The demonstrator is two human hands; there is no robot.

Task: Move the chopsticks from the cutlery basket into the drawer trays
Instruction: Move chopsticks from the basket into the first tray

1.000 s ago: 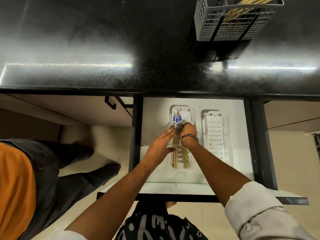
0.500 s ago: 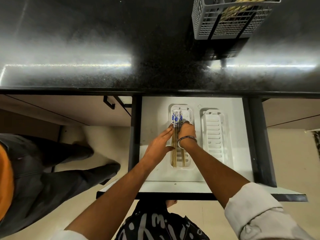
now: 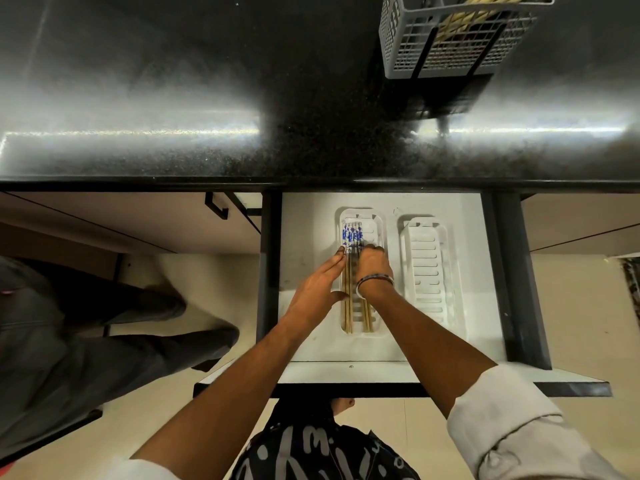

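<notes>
The drawer (image 3: 304, 237) is pulled out and has two white slotted trays in it. In the left tray (image 3: 380, 221) lie several wooden chopsticks (image 3: 352, 234) with blue-and-white patterned tops pointing toward the counter. My right hand (image 3: 374, 265), with a bangle at the wrist, curls over the middle of the bundle. Against the bundle's left side rests my left hand (image 3: 318, 289), fingers straight and thumb across the sticks. The right tray (image 3: 431, 271) holds nothing. More chopsticks (image 3: 485, 8) stand in the grey cutlery basket (image 3: 450, 50) on the counter at the top right.
A glossy black countertop (image 3: 207, 98) runs above the drawer. Another person's dark-trousered legs (image 3: 104, 323) stand on the floor to the left. A shut drawer with a black handle (image 3: 216, 207) is left of the pulled-out one.
The chopstick bundle has slid a little further toward the back of the left tray and spread flatter. Both hands stayed on it, following forward slightly.
</notes>
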